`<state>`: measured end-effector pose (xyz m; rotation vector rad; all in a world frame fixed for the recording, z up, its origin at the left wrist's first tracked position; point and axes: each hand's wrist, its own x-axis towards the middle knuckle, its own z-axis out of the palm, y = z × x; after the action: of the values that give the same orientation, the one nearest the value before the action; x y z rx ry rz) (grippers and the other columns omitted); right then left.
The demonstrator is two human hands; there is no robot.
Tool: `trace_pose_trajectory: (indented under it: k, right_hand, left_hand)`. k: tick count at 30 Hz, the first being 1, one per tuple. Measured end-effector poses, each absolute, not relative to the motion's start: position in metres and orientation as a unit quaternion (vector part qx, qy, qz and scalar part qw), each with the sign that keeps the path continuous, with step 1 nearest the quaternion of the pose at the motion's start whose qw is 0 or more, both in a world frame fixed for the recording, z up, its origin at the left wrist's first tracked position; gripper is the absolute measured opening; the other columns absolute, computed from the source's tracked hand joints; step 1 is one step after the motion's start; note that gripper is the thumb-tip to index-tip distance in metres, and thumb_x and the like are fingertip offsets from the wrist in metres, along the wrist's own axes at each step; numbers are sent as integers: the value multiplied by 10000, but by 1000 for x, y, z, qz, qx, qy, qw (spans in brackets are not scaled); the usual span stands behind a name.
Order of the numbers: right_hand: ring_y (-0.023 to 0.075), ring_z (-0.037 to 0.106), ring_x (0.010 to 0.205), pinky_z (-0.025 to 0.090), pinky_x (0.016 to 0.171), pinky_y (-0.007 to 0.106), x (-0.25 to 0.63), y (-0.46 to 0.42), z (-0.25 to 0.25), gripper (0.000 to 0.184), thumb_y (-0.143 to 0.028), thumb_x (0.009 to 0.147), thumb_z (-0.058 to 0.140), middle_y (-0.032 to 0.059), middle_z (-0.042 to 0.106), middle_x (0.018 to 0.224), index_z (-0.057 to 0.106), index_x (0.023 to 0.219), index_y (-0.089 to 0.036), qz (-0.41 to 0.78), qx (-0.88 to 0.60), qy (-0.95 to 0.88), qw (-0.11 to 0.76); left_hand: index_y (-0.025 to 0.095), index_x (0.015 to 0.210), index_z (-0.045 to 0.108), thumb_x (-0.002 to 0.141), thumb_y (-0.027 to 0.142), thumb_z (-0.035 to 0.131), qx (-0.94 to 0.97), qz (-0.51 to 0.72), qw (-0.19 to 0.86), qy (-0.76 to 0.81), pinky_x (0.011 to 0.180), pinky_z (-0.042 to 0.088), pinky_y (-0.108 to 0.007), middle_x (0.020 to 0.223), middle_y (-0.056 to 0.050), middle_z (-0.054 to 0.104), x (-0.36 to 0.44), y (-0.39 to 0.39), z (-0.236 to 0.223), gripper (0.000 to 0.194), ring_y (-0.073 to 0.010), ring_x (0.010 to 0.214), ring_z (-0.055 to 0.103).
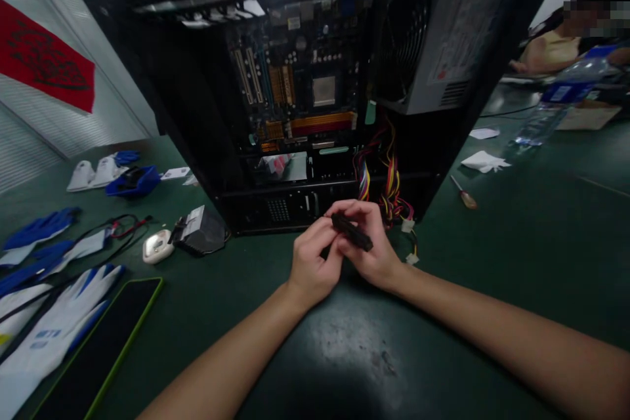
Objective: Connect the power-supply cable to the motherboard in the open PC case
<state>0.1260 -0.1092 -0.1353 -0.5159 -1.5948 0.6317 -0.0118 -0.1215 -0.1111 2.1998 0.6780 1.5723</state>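
Both of my hands meet in front of an open computer case (pixel 197 157) standing on the table. Between them is a small, dark, oblong part (pixel 352 231); its exact kind I cannot make out. My left hand (pixel 315 259) pinches its left end, while my right hand (pixel 371 249) has its fingers closed round the other side. Behind the hands, bundled power cables (pixel 391 177) hang from the power supply (pixel 457 33), and their white connectors (pixel 412 258) lie on the tabletop. The motherboard (pixel 305 46) is visible inside the case.
On the left lie work gloves (pixel 54 335), a phone-like dark slab with a green edge (pixel 105 348), a white rounded case (pixel 157 246) and a black cooler-like block (pixel 199 231). A screwdriver (pixel 465 195), crumpled tissue (pixel 485 161) and water bottle (pixel 541 115) are right; another person (pixel 551 49) sits beyond.
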Motion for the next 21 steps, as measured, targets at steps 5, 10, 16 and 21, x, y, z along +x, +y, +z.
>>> trace_pose_trajectory:
  k: [5,10,16,21]
  right_hand:
    - [240,628,1062,539,908,395,131,-107,-132,715,-719,790,663,103,602,1164,400,1278,-268,322,-223,-696,601]
    - [230,679,939,568,854,367,134,-99,-123,603,-736,756,681,77,682,998,617,1048,-211,338,-285,-638,630]
    - [281,694,1040,591,855,406,139,-99,-117,764,-839,845,392,120,741,1089,745,1044,-191,411,-309,-644,566]
    - [281,563,1288,494,1044,463,140,-104,-114,810,-840,869,278,94,619,1378,616,1346,-280,407,-248,-722,501]
  left_hand:
    - [156,1011,706,985,220,507,798,526,192,225,917,530,-343,1011,-106,717,-12,-124,-114,211,-203,979,670]
    - [160,893,709,971,209,537,773,541,180,277,862,525,-304,939,-75,716,-12,-122,-115,195,-182,905,670]
    - [168,922,718,972,243,546,762,537,188,308,800,513,-286,903,-58,714,-11,-119,-118,195,-169,849,657]
    - [163,970,717,973,283,552,743,561,201,304,821,516,-307,930,-72,713,-7,-119,-121,204,-181,863,658]
